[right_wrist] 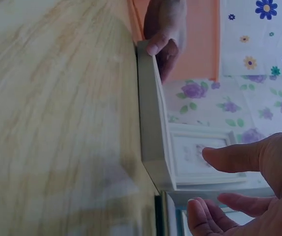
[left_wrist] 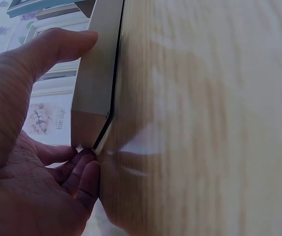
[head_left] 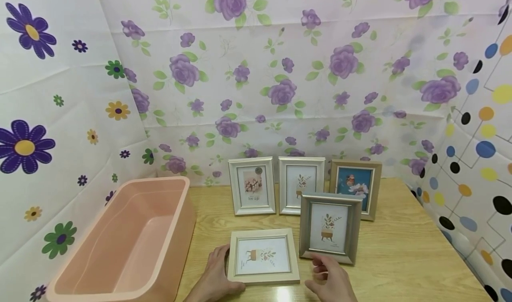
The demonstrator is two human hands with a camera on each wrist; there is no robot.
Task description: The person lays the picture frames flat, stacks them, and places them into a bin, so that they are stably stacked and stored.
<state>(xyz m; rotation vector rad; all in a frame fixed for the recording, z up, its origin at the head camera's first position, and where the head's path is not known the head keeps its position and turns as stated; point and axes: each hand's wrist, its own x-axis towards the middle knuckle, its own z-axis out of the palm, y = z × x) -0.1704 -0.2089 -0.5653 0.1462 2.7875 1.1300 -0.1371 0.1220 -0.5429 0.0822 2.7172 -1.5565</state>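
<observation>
A cream picture frame (head_left: pixel 264 256) lies on its back on the wooden table, its plant print turned sideways. My left hand (head_left: pixel 216 273) holds its left end, thumb at the near edge and fingers against the left side; in the left wrist view the thumb (left_wrist: pixel 64 46) reaches over the frame's edge. Between the cream frame and a standing silver-grey picture frame (head_left: pixel 330 228) is my right hand (head_left: pixel 330 277). Its fingers are loosely bent, with a gap to the thumb and nothing held. The fingertips are near the grey frame's lower edge; whether they touch it I cannot tell.
Behind stand a white frame with a flower print (head_left: pixel 253 186), a silvery-white frame with a plant print (head_left: pixel 302 184) and a brown frame with a blue picture (head_left: pixel 356 188). A deep pink plastic tub (head_left: pixel 182 231) stands at the left. Patterned sheets surround the table (head_left: pixel 416 248).
</observation>
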